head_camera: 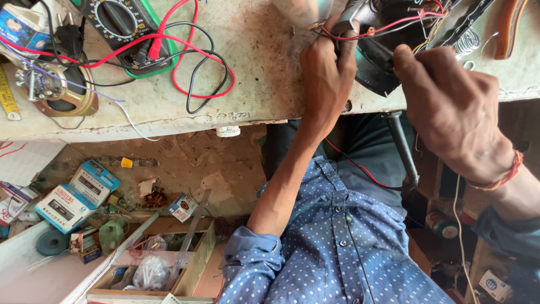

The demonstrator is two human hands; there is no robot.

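The left hand [326,79] is clenched around a slim grey tool [350,17] that looks like a soldering iron, its fingers wrapped over the handle at the far edge of the tabletop [253,50]. The tool's upper end points into a dark, round electrical unit [374,65] that sits on the tabletop edge, with red and dark wires [388,25] running across its open top. The right hand [450,107] is just beside it, its grip curled with the fingertips pressed against the unit's right side; what, if anything, is pinched between those fingers is hidden, so I cannot tell whether they grasp something. A red thread band [509,174] circles the right wrist.

Farther left on the tabletop lies a multimeter [121,25] in a green case, with its red and black test leads [197,73] looped loosely across the pale surface. Near the left edge sits a bare loudspeaker [53,90] with a brass-coloured frame. A coil of thin silvery wire [467,42] lies near the unit's right, and beyond it an orange-handled tool [509,25].

Below the tabletop the person's blue dotted shirt [337,242] fills the foreground. On the floor to the left are small blue-and-white cardboard boxes [79,194], and a wooden tray [169,264] holding a crumpled plastic bag [149,273].
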